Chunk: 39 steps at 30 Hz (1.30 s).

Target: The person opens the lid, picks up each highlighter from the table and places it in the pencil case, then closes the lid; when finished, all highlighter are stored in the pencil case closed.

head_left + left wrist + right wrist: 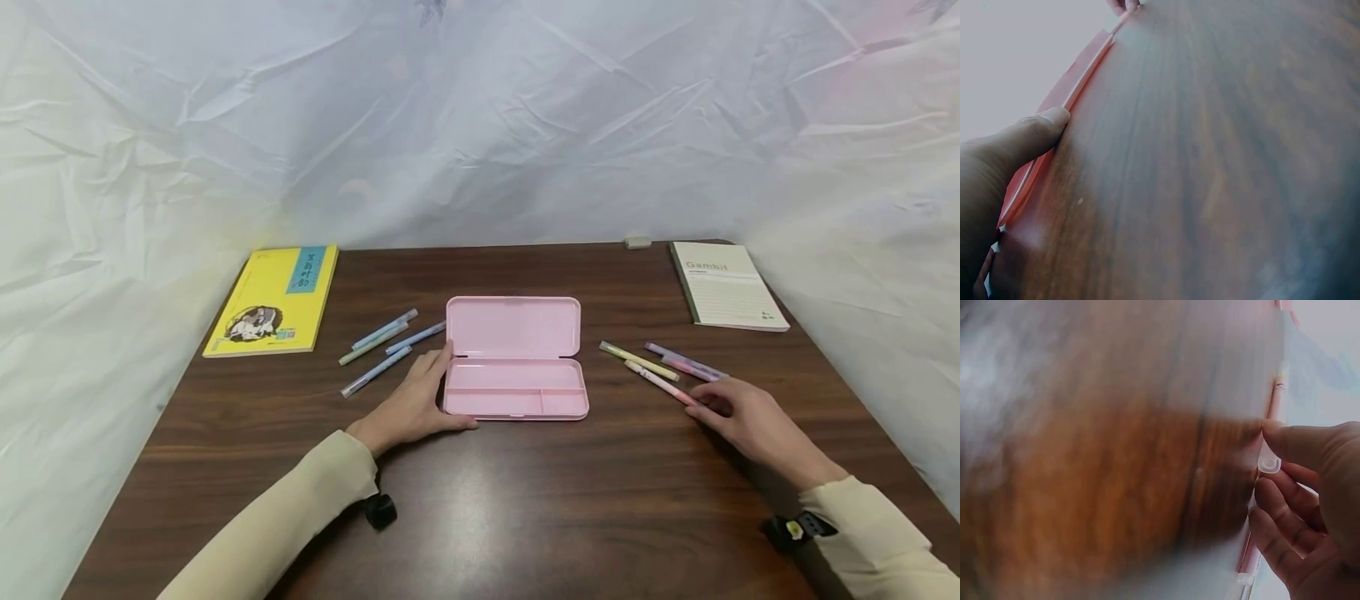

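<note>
An open pink pencil case (513, 392) lies mid-table, its lid (513, 327) flat behind the tray. My left hand (416, 400) grips the case's left end, fingers up the side and thumb (1029, 134) along the front edge (1079, 78). To the right of the case lie three pens: yellow-green (637, 360), purple (686, 362) and pink (660, 382). My right hand (750, 421) pinches the near end of the pink pen (1270, 406) between thumb and fingers (1272, 494); the pen still lies on the table.
Several blue and green pens (382, 350) lie left of the case. A yellow book (273, 300) sits at the back left, a lined notebook (723, 285) at the back right, and a small grey eraser (637, 242) by the far edge. White sheeting surrounds the dark wooden table (525, 500).
</note>
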Available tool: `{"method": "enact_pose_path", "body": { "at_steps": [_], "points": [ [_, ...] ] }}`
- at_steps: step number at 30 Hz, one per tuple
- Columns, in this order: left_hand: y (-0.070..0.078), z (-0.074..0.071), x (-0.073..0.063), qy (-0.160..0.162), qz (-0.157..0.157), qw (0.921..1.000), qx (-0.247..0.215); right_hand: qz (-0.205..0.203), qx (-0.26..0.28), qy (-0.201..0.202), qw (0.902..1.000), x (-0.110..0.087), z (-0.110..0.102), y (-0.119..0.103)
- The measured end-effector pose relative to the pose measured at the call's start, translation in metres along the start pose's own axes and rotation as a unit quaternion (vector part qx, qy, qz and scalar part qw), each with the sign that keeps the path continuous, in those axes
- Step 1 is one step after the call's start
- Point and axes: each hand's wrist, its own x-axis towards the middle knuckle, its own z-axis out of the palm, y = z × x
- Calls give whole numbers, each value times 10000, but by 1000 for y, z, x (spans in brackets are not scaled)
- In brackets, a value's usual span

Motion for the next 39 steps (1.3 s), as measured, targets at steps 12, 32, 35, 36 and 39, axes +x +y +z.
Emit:
{"method": "enact_pose_path", "body": {
  "at_steps": [12, 32, 35, 36, 39],
  "points": [
    [0, 0, 0, -61, -63, 10000, 5, -99, -8, 374, 9992, 2, 2, -3],
    [1, 0, 0, -9, -97, 9999, 86, -759, 175, 1123, 9906, 29, -26, -32],
    [1, 0, 0, 0, -83, 10000, 34, -877, 257, 1134, 9893, 38, -29, -47],
    [1, 1, -1, 5, -70, 10000, 16, -924, 292, 1121, 9890, 42, -30, -52],
    [0, 2, 0, 17, -29, 10000, -10, -1084, 435, 1073, 9873, 53, -30, -65]
  ]
}}
